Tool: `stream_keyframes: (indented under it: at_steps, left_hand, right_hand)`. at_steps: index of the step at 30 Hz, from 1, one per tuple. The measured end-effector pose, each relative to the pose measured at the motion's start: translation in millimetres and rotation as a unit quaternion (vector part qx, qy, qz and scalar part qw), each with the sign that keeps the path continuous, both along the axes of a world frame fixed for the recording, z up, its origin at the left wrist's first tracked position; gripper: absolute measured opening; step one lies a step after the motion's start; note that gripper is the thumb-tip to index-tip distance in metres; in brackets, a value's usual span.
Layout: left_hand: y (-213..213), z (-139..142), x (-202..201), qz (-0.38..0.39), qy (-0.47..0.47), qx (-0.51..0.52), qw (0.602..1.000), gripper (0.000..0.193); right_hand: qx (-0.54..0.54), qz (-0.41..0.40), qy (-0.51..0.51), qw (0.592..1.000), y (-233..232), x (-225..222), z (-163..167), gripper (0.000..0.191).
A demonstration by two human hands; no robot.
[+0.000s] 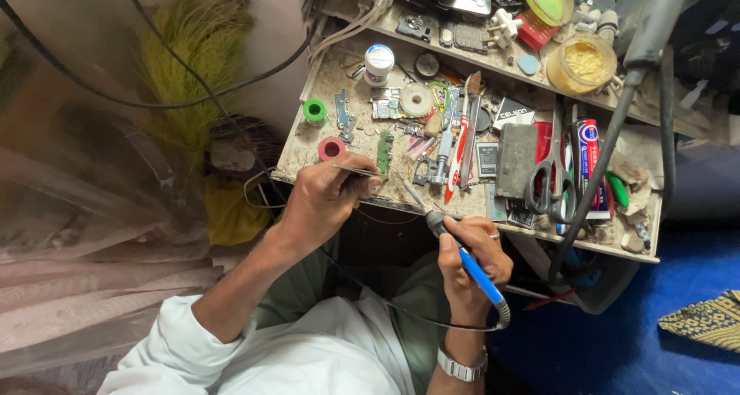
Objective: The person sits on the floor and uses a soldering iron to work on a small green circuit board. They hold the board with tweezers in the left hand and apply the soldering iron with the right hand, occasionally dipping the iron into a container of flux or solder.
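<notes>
Presently: soldering work at the near edge of a cluttered workbench point(324, 144), seen from above.
Left hand: left hand point(327, 198) curled shut around slim metal tweezers point(356, 171), held level, tips pointing toward a small green circuit board point(384, 154).
Right hand: right hand point(472, 250) closed in a pen grip on a blue-handled soldering iron point(462, 258); its tip point(408, 188) angles up and left, ending just beside the board's lower end. Contact cannot be confirmed.
Board position: lies upright-long near the front lip of the bench, between a red tape roll point(331, 147) and a cluster of screwdrivers point(445, 150).
Surroundings: green tape roll point(314, 110), solder spool point(417, 99), scissors point(552, 181), grey block point(516, 161), small white jar point(378, 63).
Cable: the iron's cord point(401, 306) loops low across the lap.
Judgement on technique: the step likely goes best with both wrists braced on the bench lip, the tweezers pinning the part flat, and the tip touched briefly to the joint only.
Risk: the board sits close to the edge; a nudge could push it off.
</notes>
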State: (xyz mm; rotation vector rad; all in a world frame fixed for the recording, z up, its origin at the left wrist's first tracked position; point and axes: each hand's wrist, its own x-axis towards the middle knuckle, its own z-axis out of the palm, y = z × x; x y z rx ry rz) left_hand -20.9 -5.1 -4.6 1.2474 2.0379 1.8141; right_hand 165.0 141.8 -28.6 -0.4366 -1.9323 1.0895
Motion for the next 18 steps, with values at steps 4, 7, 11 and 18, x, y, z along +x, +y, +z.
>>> stream_keyframes:
  at_steps: [4,7,11,18]
  left_hand:
    - [1.1,0.1,-0.2,0.013,0.011,-0.007,1.0,0.013]
    - [2.0,1.0,-0.2,0.028,0.024,-0.021,0.999,0.013]
    - [2.1,2.4,-0.6,0.032,0.04,0.004,0.999,0.012]
    - [0.2,2.1,-2.4,0.015,-0.028,-0.008,0.999,0.013]
  right_hand:
    - [-0.001,-0.002,-0.005,1.0,0.7,-5.3,3.5,0.02]
    - [-0.004,0.002,-0.004,1.0,0.3,-5.4,3.6,0.019]
    - [0.039,0.007,-0.014,0.999,0.6,-4.1,3.0,0.021]
    - [0.041,0.027,-0.013,0.999,3.7,-2.8,3.2,0.021]
